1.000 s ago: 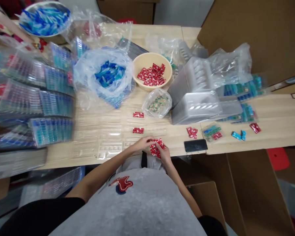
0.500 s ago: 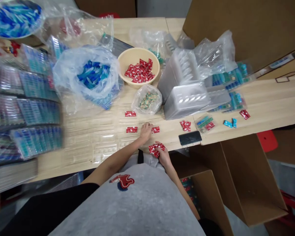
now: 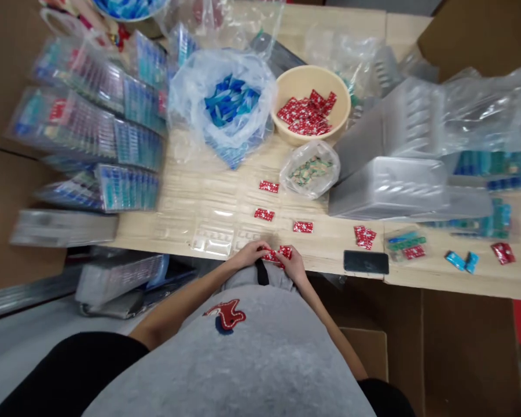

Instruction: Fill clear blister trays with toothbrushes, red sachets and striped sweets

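Observation:
At the table's front edge, close to my body, my left hand (image 3: 250, 253) pinches one end of some small red packets (image 3: 282, 253) with white print. My right hand (image 3: 293, 266) grips the other end of the bunch, fingers closed. How many packets are in the hands I cannot tell. Just beyond them a red packet (image 3: 303, 226) lies alone on the wood. Further left, two more spots hold red packets, a nearer one (image 3: 264, 215) and a farther one (image 3: 269, 186). Clear plastic blister trays (image 3: 212, 238) lie flat left of my hands.
A cream bowl (image 3: 282, 124) holds more red packets. Beside it are a bag of blue pieces (image 3: 186, 87) and a small bag of greenish pieces (image 3: 336, 168). Filled blister packs (image 3: 128, 188) pile up at left. Stacked clear trays (image 3: 399, 188) and a phone (image 3: 366, 262) are at right.
My left hand has come back from the packet on the table to the bunch in my right hand. That packet now lies free. The camera view has shifted, moving the scene rightward.

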`<state>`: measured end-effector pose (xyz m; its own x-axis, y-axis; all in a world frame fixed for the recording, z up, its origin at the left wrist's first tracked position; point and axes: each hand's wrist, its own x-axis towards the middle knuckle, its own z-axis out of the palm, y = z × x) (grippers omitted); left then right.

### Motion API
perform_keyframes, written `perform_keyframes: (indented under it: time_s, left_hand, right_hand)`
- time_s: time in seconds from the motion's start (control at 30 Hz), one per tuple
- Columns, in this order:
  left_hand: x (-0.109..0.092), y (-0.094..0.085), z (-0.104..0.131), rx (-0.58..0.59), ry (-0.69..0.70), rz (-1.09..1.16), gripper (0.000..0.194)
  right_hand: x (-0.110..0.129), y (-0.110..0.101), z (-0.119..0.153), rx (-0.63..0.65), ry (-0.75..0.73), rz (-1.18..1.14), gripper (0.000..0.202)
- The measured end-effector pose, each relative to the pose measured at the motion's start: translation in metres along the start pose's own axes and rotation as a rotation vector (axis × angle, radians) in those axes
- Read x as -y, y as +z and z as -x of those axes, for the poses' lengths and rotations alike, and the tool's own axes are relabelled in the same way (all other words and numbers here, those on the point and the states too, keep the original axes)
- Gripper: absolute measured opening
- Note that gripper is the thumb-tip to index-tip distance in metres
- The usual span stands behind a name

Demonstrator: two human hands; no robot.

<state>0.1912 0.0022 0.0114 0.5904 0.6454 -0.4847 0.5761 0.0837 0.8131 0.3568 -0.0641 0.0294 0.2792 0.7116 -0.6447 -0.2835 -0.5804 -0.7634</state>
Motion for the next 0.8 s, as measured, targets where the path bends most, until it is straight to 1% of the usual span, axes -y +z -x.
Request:
perform_keyframes:
  time_s: [0.07,0.13,0.27,0.4,0.53,0.6,0.73,0.77,0.8]
  left_hand:
    - [0.008,-0.005,0.005,-0.062,-0.025,-0.038,0.014]
    - [0.016,-0.008,0.007,-0.113,-0.056,-0.093,0.016]
    - [0.025,-0.01,0.008,-0.173,-0.111,-0.209,0.017]
    - [0.025,-0.007,0.003,-0.203,-0.149,-0.279,0.025]
    - [0.018,-0.008,-0.005,-0.218,-0.129,-0.283,0.016]
    - [0.012,-0.008,-0.005,-0.184,-0.071,-0.238,0.015]
    - [0.001,-0.007,0.005,0.02,0.063,-0.067,0.018]
    - [-0.001,-0.007,0.008,0.049,0.076,-0.022,0.019]
    - [-0.003,-0.006,0.01,0.049,0.08,0.021,0.019]
  right_hand:
    - [0.0,0.005,-0.004,0.019,0.015,0.046,0.024]
    - [-0.001,0.006,-0.006,0.014,0.029,0.068,0.024]
    - [-0.001,-0.003,-0.009,-0.024,0.032,0.08,0.028]
    - [-0.001,-0.006,-0.01,-0.03,0.021,0.07,0.03]
    - [0.0,0.001,-0.009,-0.025,-0.022,0.021,0.035]
    - [0.001,0.003,-0.009,-0.018,-0.051,-0.012,0.039]
    - [0.008,0.003,-0.012,0.025,-0.078,-0.032,0.036]
    - [0.01,0.004,-0.013,0.044,-0.08,-0.019,0.036]
    - [0.012,0.007,-0.015,0.068,-0.081,0.001,0.036]
